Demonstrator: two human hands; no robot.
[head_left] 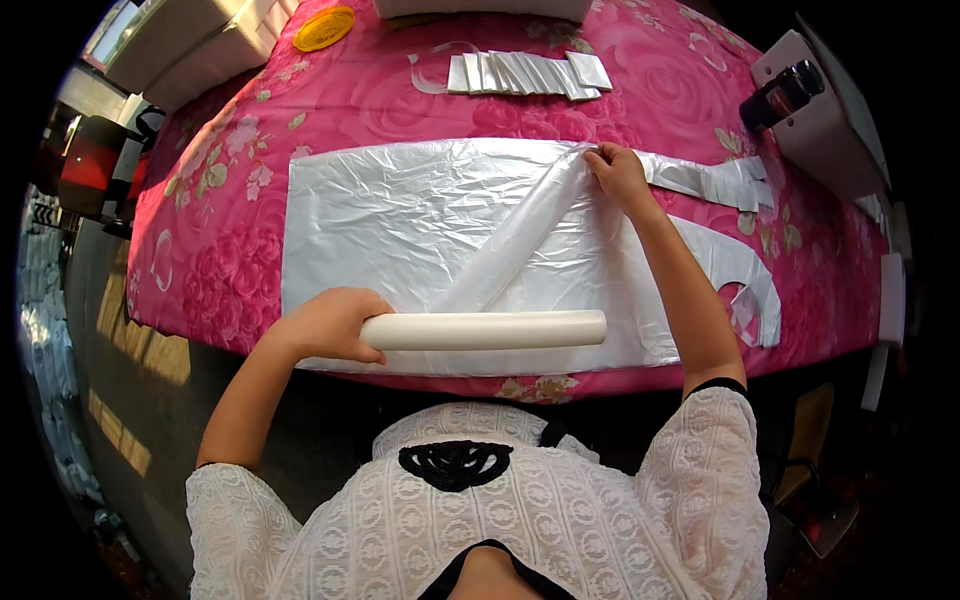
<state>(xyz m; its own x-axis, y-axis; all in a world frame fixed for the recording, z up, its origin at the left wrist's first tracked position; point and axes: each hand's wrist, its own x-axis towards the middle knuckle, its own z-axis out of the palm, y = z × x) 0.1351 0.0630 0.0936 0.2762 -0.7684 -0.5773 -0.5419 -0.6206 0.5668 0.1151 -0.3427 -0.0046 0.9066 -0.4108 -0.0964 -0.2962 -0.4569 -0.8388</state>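
A large translucent white plastic bag (360, 230) with handle loops at its right end lies across the table in front of me. Its lower part carries a smooth white tube (490, 331), lying crosswise near the front edge. My left hand (338, 325) is wrapped round the tube's left end. At the bag's far edge, my right hand (618, 176) pinches a layer of the plastic, and a diagonal fold runs from there down towards the tube. One handle strip (710, 181) stretches to the right beyond my right wrist; the curved handle (762, 300) lies nearer me.
Folded white plastic bundles (530, 75) lie overlapped in a row beyond the bag. A yellow round object (325, 29) is at the far left. To the right, a dark bottle-like object (782, 95) rests by a white box (835, 130). A pink floral cloth (225, 225) covers the table.
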